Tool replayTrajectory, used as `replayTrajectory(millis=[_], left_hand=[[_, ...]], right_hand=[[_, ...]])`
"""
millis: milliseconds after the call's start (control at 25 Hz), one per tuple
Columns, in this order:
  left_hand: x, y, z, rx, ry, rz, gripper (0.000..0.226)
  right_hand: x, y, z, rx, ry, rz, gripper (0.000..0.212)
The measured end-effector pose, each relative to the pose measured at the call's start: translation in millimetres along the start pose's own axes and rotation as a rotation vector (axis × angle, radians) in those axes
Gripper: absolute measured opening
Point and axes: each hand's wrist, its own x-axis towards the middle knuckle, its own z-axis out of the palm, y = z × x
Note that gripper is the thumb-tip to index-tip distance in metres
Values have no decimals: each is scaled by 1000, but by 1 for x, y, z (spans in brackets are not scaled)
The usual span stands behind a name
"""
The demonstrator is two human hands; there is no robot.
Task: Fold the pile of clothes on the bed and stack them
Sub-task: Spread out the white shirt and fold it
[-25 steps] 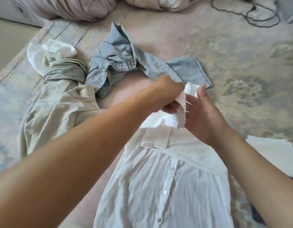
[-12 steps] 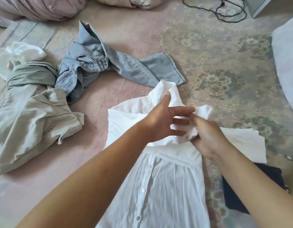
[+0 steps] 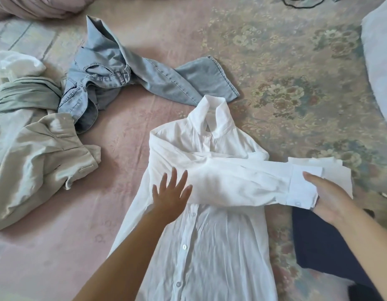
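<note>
Now: white shirt laid flat, sleeve folded across

Buttons up, the white shirt (image 3: 210, 246) lies on the bed (image 3: 275, 61), 1 sleeve (image 3: 242, 183) folded across its chest. Left hand (image 3: 172, 197) rests flat on it, fingers spread. Right hand (image 3: 331, 198) holds the cuff (image 3: 302, 187), fingers hidden beneath. Denim garment (image 3: 123, 72) and beige garment (image 3: 36, 153) lie unfolded to the left.

Before you: a bed cover (image 3: 296, 68), faded pink with a muted floral print at right and pale stripes at far left. A black cable (image 3: 301, 2) loops at the top edge. Daylight is soft and even, shadows faint.
</note>
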Motion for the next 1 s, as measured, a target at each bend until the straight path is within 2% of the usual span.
replayTrajectory(millis=[80, 120, 320, 440, 520, 600, 680, 800, 880, 1000], left_hand=[[19, -16, 15, 188, 21, 17, 122], [28, -20, 24, 264, 33, 47, 123], [72, -28, 53, 414, 113, 203, 78], [96, -25, 63, 465, 162, 286, 66], [115, -22, 71, 525, 167, 314, 66], [133, -20, 77, 531, 158, 265, 66], [141, -18, 81, 521, 176, 206, 65], [134, -10, 92, 448, 338, 311, 64], [122, -8, 102, 454, 355, 426, 58], [113, -8, 104, 453, 356, 441, 56]], right_hand=[[14, 9, -5, -15, 76, 21, 18], [24, 15, -9, -29, 106, 35, 20], [58, 36, -19, -78, 109, 30, 33], [75, 43, -28, -17, -7, 2, 35], [87, 53, -29, -136, 89, -8, 26], [97, 60, -29, -415, 288, -95, 17], [103, 64, -28, -591, 362, -197, 34], [93, 56, -1, -535, 375, -287, 30], [79, 51, 36, -544, 347, -377, 25], [62, 60, 111, -557, 271, -487, 15]])
